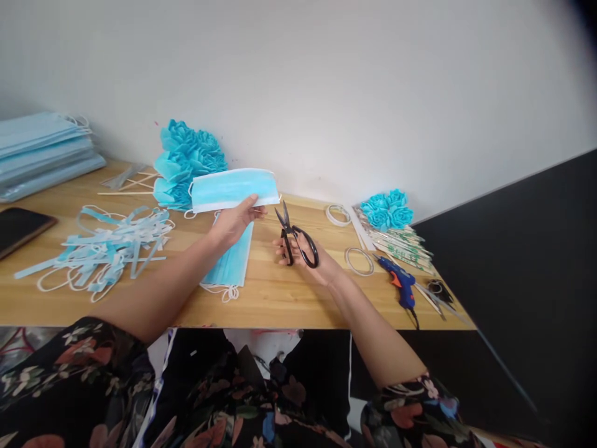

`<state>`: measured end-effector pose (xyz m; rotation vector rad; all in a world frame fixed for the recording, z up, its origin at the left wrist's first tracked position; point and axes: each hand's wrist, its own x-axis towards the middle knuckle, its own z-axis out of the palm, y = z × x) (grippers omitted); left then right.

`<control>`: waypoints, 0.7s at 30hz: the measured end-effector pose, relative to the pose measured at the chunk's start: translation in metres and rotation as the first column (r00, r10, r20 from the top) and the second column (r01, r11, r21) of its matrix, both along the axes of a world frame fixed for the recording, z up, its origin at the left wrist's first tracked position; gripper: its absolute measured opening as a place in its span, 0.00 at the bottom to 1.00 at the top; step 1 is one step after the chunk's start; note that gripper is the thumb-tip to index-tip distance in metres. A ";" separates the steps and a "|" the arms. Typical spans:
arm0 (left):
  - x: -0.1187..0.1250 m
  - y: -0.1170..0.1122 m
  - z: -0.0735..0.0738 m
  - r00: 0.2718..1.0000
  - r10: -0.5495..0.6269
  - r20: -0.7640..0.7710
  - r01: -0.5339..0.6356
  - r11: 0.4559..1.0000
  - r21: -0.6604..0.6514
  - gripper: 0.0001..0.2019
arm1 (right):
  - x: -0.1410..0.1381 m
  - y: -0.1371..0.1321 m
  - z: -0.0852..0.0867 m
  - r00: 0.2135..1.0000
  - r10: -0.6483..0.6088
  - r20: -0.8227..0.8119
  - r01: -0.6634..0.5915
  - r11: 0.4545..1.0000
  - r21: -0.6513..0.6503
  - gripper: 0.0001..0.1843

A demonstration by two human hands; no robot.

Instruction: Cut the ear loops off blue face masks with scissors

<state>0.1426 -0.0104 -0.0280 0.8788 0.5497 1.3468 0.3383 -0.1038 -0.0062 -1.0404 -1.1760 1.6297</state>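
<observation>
My left hand (239, 219) grips a blue face mask (236, 190) by its lower edge, held up above the table with its ear loops hanging at the sides. My right hand (303, 256) holds black-handled scissors (290, 233), blades parted and pointing up, close to the mask's right end but apart from it. Under my left forearm more blue masks (231, 261) lie on the table, their white loops towards me. To the left is a tangled heap of cut mask strips and ear loops (116, 246).
Blue flowers on sticks (186, 162) lean by the wall. A mask stack (41, 152) and a phone (21, 230) lie left. On the right are smaller blue flowers (387, 210), tape rolls (338, 216), a wire ring (359, 261), wrapped sticks (405, 249) and a blue glue gun (400, 283).
</observation>
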 end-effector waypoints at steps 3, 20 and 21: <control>0.001 0.000 0.000 1.000 0.004 0.015 -0.004 1.000 0.001 0.12 | -0.011 0.009 0.001 0.996 -0.069 0.054 0.066 0.997 0.044 0.30; 0.003 -0.008 0.007 0.986 0.143 -0.087 -0.140 0.989 0.038 0.11 | -0.030 0.039 0.001 0.999 -0.039 0.028 0.034 0.990 0.138 0.32; 0.003 -0.008 0.006 0.985 0.147 -0.091 -0.143 0.989 0.047 0.12 | -0.031 0.040 0.002 0.999 -0.036 0.031 0.032 0.990 0.141 0.33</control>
